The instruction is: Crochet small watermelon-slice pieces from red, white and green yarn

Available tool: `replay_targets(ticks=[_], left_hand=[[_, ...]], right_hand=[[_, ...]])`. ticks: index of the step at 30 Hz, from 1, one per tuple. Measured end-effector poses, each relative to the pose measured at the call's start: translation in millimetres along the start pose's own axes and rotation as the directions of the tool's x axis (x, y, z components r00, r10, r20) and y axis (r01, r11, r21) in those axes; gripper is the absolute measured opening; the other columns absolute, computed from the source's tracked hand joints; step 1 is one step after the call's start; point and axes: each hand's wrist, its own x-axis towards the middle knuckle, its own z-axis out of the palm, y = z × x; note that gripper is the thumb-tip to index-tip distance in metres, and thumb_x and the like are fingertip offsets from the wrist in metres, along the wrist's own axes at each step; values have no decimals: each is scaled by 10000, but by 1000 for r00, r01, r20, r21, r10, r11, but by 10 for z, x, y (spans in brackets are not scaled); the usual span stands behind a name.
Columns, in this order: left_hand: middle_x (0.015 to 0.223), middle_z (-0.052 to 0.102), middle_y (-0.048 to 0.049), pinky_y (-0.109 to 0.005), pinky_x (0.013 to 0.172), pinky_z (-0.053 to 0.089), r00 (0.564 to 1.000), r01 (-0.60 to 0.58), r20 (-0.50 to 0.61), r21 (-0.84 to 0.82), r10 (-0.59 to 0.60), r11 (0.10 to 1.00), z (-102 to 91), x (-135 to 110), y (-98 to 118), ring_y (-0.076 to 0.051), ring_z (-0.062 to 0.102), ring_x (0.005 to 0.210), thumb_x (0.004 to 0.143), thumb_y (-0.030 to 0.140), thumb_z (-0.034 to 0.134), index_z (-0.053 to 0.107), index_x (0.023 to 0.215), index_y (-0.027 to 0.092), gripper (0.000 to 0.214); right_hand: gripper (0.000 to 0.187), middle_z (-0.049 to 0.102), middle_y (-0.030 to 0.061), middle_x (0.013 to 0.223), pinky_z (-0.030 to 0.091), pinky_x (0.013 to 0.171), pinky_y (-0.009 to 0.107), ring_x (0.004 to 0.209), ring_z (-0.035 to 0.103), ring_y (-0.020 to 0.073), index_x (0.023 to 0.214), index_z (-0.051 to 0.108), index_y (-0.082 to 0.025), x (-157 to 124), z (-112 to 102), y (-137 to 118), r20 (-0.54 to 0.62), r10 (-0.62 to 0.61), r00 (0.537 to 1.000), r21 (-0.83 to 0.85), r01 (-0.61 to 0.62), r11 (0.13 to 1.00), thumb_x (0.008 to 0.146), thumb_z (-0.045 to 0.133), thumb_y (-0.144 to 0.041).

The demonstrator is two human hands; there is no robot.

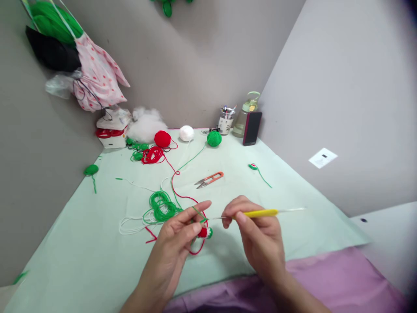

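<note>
Between the thumb and fingers of my left hand (182, 232) is a small crochet piece (205, 232) in red, white and green. A green strand runs over the raised index finger of that hand, and red yarn loops below the piece. My right hand (256, 230) grips a crochet hook (260, 213) by its yellow handle. The hook's thin metal tip points left and reaches the green yarn at the top of the piece. Whether a loop sits on the tip is too small to tell. A loose green yarn coil (162, 206) lies left of my hands.
Orange thread snips (210, 179) lie beyond my hands. Red (162, 139), white (186, 133) and green yarn balls (214, 138) sit farther back, near white stuffing (146, 124). A phone (252, 128) leans against a bottle (241, 121) at the back right. A small crocheted bit (253, 166) lies right.
</note>
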Motion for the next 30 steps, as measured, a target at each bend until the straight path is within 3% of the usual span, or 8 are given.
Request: replay_targets(ticks=[4, 8, 12, 14, 16, 18, 23, 30], left_hand=[[873, 681, -5, -263, 819, 491, 995, -102, 32, 73, 100, 992, 5, -25, -51, -160, 605, 847, 822, 332, 887, 873, 1182, 342, 361], [883, 751, 1, -262, 880, 517, 988, -141, 80, 127, 132, 982, 14, -13, -125, -177, 654, 919, 847, 360, 894, 851, 1223, 372, 379], [853, 756, 10, -218, 882, 519, 989, -149, 1, 70, 150, 986, 28, 31, -165, -146, 676, 895, 806, 368, 942, 861, 1199, 349, 402], [836, 727, 19, -177, 827, 511, 984, -170, -49, 14, 170, 985, 52, 48, -178, -114, 655, 833, 763, 378, 975, 872, 1167, 326, 420], [800, 669, 35, -144, 756, 492, 983, -174, -69, -40, 171, 984, 72, 55, -186, -81, 603, 754, 727, 390, 997, 878, 1150, 309, 446], [779, 629, 36, -140, 750, 490, 991, -129, -38, -91, 126, 988, 77, 56, -182, -75, 586, 741, 707, 393, 1010, 883, 1141, 292, 464], [768, 648, 14, -148, 732, 497, 1000, 3, 22, -168, 0, 986, 36, 71, -111, -76, 589, 719, 700, 358, 1017, 891, 1126, 270, 454], [740, 648, 18, -141, 723, 465, 1000, -28, -1, -93, 28, 995, 32, 45, -68, -82, 610, 739, 705, 368, 1009, 905, 1074, 258, 400]], right_hand=[[154, 772, 47, 842, 578, 707, 321, 745, 704, 186, 939, 876, -268, 36, 42, 29, 57, 77, 995, 77, -81, 994, 993, 762, -357], [136, 840, 67, 930, 620, 795, 342, 894, 763, 222, 996, 879, -293, 26, 106, 20, 84, 20, 996, -30, -17, 999, 1006, 752, -338], [191, 832, 69, 963, 649, 807, 338, 913, 775, 215, 1072, 853, -284, -19, 104, -6, 124, -98, 987, -206, 122, 971, 1041, 680, -209], [273, 817, 86, 1036, 660, 805, 333, 937, 776, 213, 1178, 828, -277, -66, 86, 26, 205, -251, 946, -383, 313, 869, 1040, 644, -130], [346, 796, 114, 1117, 671, 816, 341, 987, 776, 229, 1281, 795, -252, -116, 70, 82, 308, -405, 861, -519, 509, 687, 1024, 637, -84], [388, 780, 118, 1147, 673, 836, 335, 1020, 772, 234, 1332, 771, -240, -150, 67, 127, 353, -452, 819, -560, 572, 599, 1008, 650, -62], [334, 775, 65, 1025, 640, 754, 280, 903, 754, 185, 1228, 797, -279, -112, 60, 60, 186, -288, 939, -367, 338, 866, 1030, 625, -72], [149, 706, 20, 813, 570, 664, 278, 691, 688, 147, 1001, 848, -248, 2, -65, 7, 48, -16, 999, -9, 16, 1000, 1034, 705, -273]])
